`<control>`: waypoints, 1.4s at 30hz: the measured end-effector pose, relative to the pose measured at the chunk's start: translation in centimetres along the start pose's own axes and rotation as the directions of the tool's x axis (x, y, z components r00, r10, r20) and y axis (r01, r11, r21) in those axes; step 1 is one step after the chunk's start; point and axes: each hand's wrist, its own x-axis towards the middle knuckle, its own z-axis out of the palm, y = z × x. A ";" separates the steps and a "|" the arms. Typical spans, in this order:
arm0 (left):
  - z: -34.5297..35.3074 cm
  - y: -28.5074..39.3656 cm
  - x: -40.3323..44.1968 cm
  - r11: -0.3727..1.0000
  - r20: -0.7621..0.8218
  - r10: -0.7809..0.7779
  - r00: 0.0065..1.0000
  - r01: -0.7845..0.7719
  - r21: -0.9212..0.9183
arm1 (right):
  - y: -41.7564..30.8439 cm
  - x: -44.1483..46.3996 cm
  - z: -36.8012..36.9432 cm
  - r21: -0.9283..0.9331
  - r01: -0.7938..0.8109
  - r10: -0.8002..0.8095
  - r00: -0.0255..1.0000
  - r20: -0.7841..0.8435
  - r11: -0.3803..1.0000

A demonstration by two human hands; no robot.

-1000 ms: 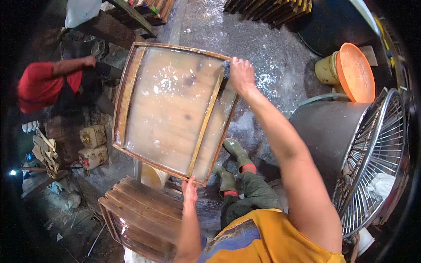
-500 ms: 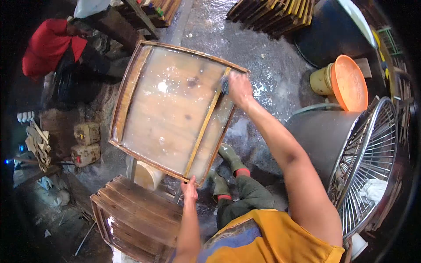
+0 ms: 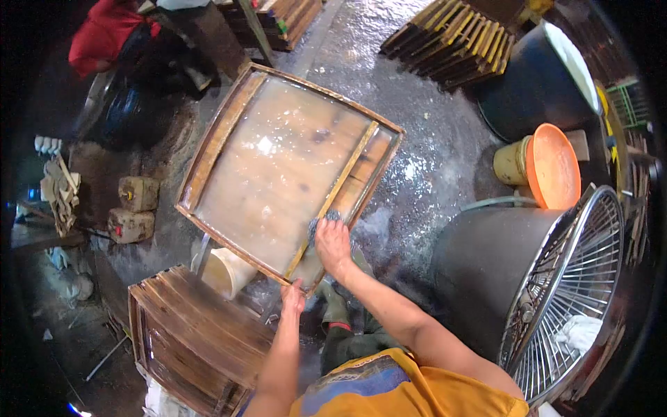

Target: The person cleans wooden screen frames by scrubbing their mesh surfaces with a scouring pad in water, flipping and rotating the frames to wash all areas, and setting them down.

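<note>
A shallow wooden tray holds cloudy liquid and has a slat running across its right part. My left hand is closed on the near rim by the slat's lower end. Inside the tray, my right hand presses a dark grey scrubber against the slat, a little above the near right corner. The scrubber is mostly covered by my fingers, so whether it is a pad or a brush is unclear.
An upturned wooden tray lies lower left, with a whitish bucket nearby. At right are a large grey drum, a metal wire rack and an orange basin. Stacked trays stand behind. A person in red is upper left.
My right hand has slid along the slat toward me with the scrubber, from the far end to near my left hand. My left hand still holds the rim. The view has shifted slightly.
</note>
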 end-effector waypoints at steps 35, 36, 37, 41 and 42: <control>1.3 1.0 -2.6 0.999 0.093 0.002 0.996 -0.007 0.046 | 20.0 -5.9 20.7 0.541 -0.828 0.832 0.400 0.385 0.148; 0.4 0.3 -1.7 0.999 0.075 -0.003 0.997 -0.001 0.050 | 19.5 -5.1 20.2 0.496 -0.864 0.777 0.372 0.507 0.090; 0.4 0.3 -1.6 0.998 0.071 0.008 0.997 -0.013 0.066 | 19.0 -4.6 21.6 0.476 -0.862 0.800 0.406 0.442 0.175; 1.2 1.2 -2.5 0.995 0.057 0.031 0.998 -0.036 0.098 | 23.1 -2.0 26.8 0.627 -0.767 0.691 0.379 0.615 -0.137; 0.5 0.8 -2.1 0.993 0.060 0.027 0.998 -0.033 0.110 | 24.0 -1.0 25.7 0.674 -0.739 0.784 0.428 0.449 0.018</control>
